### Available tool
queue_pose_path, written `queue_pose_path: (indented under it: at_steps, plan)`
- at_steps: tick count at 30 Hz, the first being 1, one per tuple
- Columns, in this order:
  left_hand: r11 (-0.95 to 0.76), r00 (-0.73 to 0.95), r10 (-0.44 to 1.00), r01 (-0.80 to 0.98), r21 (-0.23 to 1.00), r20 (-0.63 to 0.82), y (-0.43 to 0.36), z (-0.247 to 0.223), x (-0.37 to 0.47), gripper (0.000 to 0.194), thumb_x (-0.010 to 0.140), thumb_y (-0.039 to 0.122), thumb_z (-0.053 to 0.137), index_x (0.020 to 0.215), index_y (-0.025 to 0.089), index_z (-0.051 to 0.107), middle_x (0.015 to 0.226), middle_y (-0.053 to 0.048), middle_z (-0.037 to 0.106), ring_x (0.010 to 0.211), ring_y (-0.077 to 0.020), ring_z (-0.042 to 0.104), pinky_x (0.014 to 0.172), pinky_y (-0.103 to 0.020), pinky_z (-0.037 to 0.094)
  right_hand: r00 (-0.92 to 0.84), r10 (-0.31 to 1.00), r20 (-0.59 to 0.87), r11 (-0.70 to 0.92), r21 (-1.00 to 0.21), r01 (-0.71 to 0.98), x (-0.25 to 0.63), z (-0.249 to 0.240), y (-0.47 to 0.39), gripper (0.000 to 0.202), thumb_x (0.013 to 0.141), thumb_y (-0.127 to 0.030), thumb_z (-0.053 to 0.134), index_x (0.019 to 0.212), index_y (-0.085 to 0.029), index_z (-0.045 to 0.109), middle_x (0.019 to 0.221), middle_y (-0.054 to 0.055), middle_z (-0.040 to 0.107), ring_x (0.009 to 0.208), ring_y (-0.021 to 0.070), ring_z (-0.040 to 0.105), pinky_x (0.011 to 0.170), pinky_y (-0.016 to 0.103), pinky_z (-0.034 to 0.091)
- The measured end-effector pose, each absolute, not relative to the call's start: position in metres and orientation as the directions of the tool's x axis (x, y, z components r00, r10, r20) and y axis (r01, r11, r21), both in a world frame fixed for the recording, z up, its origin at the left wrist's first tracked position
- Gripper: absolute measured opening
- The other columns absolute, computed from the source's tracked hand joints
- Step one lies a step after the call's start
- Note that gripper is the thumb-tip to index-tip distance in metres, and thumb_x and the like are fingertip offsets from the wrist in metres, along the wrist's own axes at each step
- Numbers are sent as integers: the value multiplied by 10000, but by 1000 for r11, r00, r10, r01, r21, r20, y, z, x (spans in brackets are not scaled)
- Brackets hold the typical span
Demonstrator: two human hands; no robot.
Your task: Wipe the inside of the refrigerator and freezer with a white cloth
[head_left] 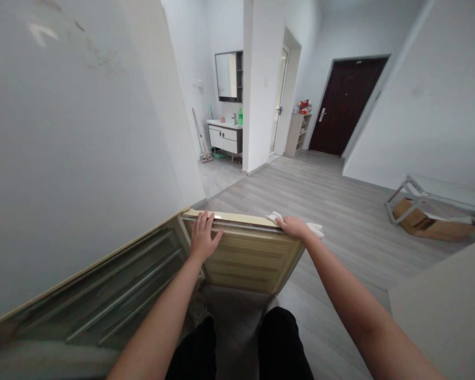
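A cream door (245,253), like that of an old refrigerator, stands swung out in front of my legs. My left hand (205,236) lies on its top edge near the hinge side, fingers spread, with nothing in it. Toward the far corner of the same edge, my right hand (295,227) is closed around a white cloth (275,217), pressed against the door top. Parts of the cloth stick out on both sides of that hand. To the left is the open cabinet (122,290) the door belongs to, with ribbed, shelf-like bars inside; my left forearm covers part of it.
My legs (285,343) are close behind the door. A metal-framed table (451,192) with a cardboard box (435,224) under it stands right. Farther off are a washbasin cabinet (224,138), a mop (200,134), a small shelf unit (298,134) and a dark red door (347,105).
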State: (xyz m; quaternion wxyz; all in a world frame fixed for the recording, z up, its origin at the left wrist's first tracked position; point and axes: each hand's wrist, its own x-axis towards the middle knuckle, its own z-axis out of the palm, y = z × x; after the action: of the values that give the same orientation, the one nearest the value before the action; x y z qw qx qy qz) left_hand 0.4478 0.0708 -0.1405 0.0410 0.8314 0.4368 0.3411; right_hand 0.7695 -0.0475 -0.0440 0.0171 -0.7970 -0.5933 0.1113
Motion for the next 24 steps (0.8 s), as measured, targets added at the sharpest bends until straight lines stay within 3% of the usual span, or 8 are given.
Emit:
queue_pose_path:
  at_steps: [3, 4, 6, 8, 10, 16, 21, 24]
  plan:
    - [-482, 422, 872, 660, 576, 246, -22, -183, 416, 579, 952, 470, 388, 1468, 212, 433, 1517, -145, 462, 1425, -259, 404, 1155, -458, 349, 254, 959, -128, -270, -122, 955, 755, -46, -67, 665, 1030, -516, 183, 1160, -112, 694, 1212, 199, 687, 1131, 307, 646, 884, 355, 464]
    - [-452, 432, 882, 669, 590, 186, -61, -201, 400, 566, 951, 466, 390, 1457, 220, 450, 1481, -137, 506, 1378, -249, 464, 1117, -437, 400, 250, 962, -106, -262, -120, 958, 749, -47, -74, 668, 1029, -522, 173, 1160, -117, 688, 1208, 196, 688, 1124, 309, 648, 877, 360, 466]
    - [-386, 430, 900, 701, 600, 76, -144, -234, 363, 504, 929, 447, 427, 1367, 229, 548, 1330, -114, 633, 1218, -252, 602, 1021, -424, 483, 241, 968, -71, -248, -119, 962, 735, -48, -90, 669, 1024, -540, 165, 1156, -125, 673, 1186, 189, 695, 1098, 313, 657, 863, 369, 470]
    - [-377, 561, 808, 727, 573, -180, -217, -257, 326, 435, 882, 413, 510, 1276, 263, 614, 1255, -76, 683, 1131, -257, 642, 993, -417, 490, 228, 972, -50, -233, -110, 966, 720, -49, -106, 661, 1020, -555, 169, 1144, -125, 656, 1160, 189, 700, 1072, 316, 665, 851, 374, 473]
    - [-397, 585, 755, 767, 504, -295, -268, -265, 295, 379, 862, 429, 550, 1193, 278, 655, 1207, -50, 705, 1102, -283, 638, 1001, -451, 465, 211, 977, -36, -213, -95, 972, 705, -49, -121, 631, 1019, -556, 193, 1139, -121, 633, 1137, 193, 701, 1057, 317, 667, 853, 380, 473]
    - [-409, 561, 764, 803, 434, -319, -294, -244, 266, 316, 859, 383, 524, 1087, 225, 674, 1120, -95, 706, 1081, -311, 634, 1004, -500, 429, 176, 984, 3, -175, -115, 978, 650, -52, -165, 578, 1021, -513, 253, 1287, -76, 521, 1213, 221, 640, 1082, 329, 644, 887, 411, 479]
    - [-135, 478, 836, 653, 745, -268, -291, -258, 289, 449, 853, 452, 547, 1259, 265, 587, 1246, -74, 678, 1139, -243, 630, 1009, -383, 476, 151, 989, 7, -148, -136, 979, 588, -63, -194, 688, 999, -450, 342, 1497, 24, 312, 1350, 283, 514, 1174, 377, 571, 952, 456, 472]
    - [9, 406, 876, 524, 851, -259, -310, -290, 302, 539, 861, 541, 503, 1320, 262, 549, 1256, -95, 675, 1172, -253, 624, 1061, -403, 462, 122, 992, 15, -117, -174, 978, 550, -66, -206, 723, 980, -409, 384, 1520, 56, 260, 1382, 310, 464, 1210, 404, 530, 966, 480, 469]
